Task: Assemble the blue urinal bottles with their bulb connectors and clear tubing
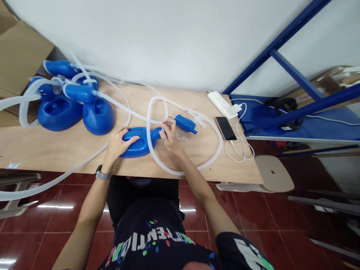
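Observation:
On the wooden table (pixel 56 150) lies a blue plastic container (pixel 139 144) with a narrow neck pointing right. My left hand (pixel 118 140) is wrapped round its left end, thumb on top. My right hand (pixel 170 133) pinches the neck end of the container, fingers closed, where clear tubing (pixel 157 161) loops past. A small blue connector piece (pixel 185 124) lies just right of my right hand, joined to the tubing.
Several more blue containers (pixel 70 108) with clear hoses are piled at the table's far left. A white power strip (pixel 223 105), a phone (pixel 225 128) and a white cable (pixel 239 150) lie at the right end. A blue metal rack (pixel 295 112) and a beige stool (pixel 274 174) stand right.

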Demonstrator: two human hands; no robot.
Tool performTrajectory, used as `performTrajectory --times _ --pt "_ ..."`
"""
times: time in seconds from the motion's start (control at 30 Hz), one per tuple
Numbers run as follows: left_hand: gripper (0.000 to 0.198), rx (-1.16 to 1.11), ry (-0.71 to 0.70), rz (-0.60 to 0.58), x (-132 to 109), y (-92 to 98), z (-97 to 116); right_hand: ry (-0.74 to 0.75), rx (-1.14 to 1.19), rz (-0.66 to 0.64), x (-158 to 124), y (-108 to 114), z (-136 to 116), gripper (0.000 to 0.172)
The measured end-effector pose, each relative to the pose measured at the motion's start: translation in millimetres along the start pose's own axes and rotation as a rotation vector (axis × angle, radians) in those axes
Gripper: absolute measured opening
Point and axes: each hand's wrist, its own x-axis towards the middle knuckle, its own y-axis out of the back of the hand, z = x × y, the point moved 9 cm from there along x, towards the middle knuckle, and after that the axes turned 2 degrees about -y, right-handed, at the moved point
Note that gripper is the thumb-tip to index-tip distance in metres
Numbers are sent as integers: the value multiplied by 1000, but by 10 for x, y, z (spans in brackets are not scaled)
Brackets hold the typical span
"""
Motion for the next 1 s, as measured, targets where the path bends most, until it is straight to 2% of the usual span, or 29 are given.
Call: performTrajectory --times 0.23,0.37,0.43,0.63,0.77,0.87,0.93,1.0 --pt "57 53 -57 14 -10 -20 23 118 58 -135 196 -109 -104 32" --pt "60 67 -61 20 9 -41 33 118 31 -195 280 -148 -107 22" --pt "60 84 -46 19 7 -54 32 117 42 -180 277 -166 -99 24" --pt "62 94 -29 36 -40 -61 50 117 51 -24 203 -139 -120 33" --pt "63 108 3 39 -43 -63 37 111 29 -95 226 -146 -143 31" --pt "64 112 10 41 -39 -70 46 159 68 -171 269 -133 -154 26" --pt "62 102 14 49 -40 -79 56 187 97 -218 306 -149 -115 31" --pt "60 94 28 73 -42 -83 57 196 123 -252 357 -192 -18 47"
